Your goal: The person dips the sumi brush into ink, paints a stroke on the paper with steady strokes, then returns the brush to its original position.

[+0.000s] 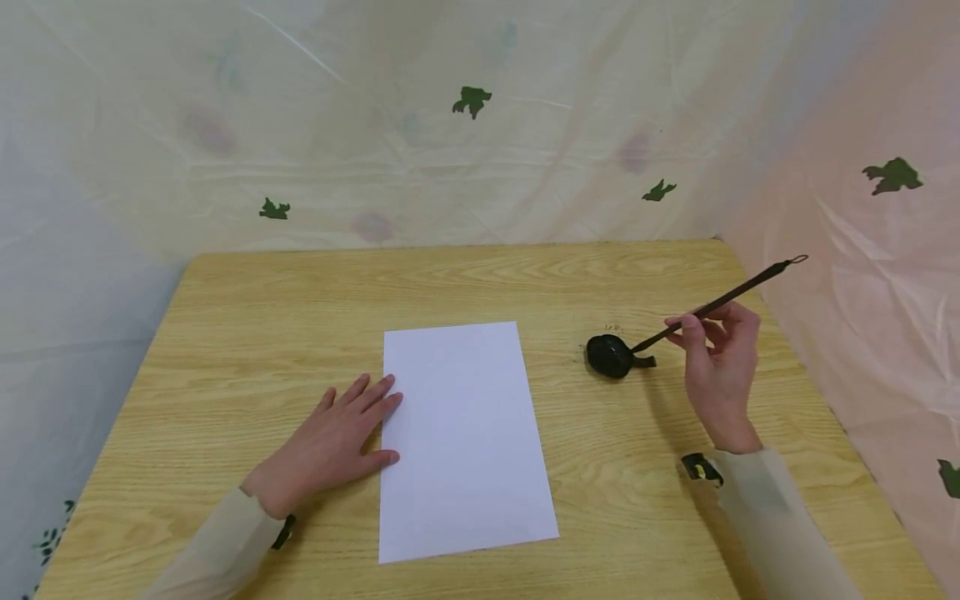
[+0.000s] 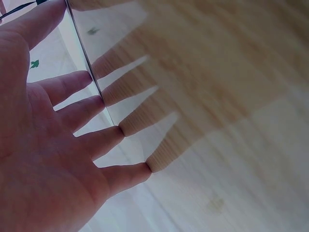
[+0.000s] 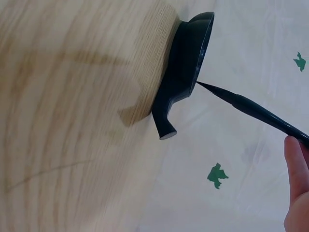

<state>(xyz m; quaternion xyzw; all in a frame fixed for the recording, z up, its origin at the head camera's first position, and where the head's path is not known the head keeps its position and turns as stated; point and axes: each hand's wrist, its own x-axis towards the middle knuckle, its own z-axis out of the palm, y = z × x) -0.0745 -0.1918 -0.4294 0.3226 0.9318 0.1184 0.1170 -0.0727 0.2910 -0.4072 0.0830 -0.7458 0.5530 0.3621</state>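
Note:
In the head view my right hand (image 1: 720,367) pinches a dark ink brush (image 1: 738,292) with a loop at its top end. The brush slants down to the left, and its tip (image 3: 212,88) meets the rim of a small black ink dish (image 1: 609,357), seen side-on in the right wrist view. A short curved stem sticks out from the dish. My left hand (image 1: 326,450) lies with fingers spread, fingertips resting on the left edge of a white sheet of paper (image 1: 465,442). The left wrist view shows its fingers (image 2: 111,179) extended, touching the tabletop.
A wood-grain table (image 1: 247,333) lies under everything. Pale sheeting (image 1: 420,167) with green bird-shaped patches hangs behind it, and pinkish sheeting (image 1: 885,275) hangs along the right side. Small dark specks surround the ink dish.

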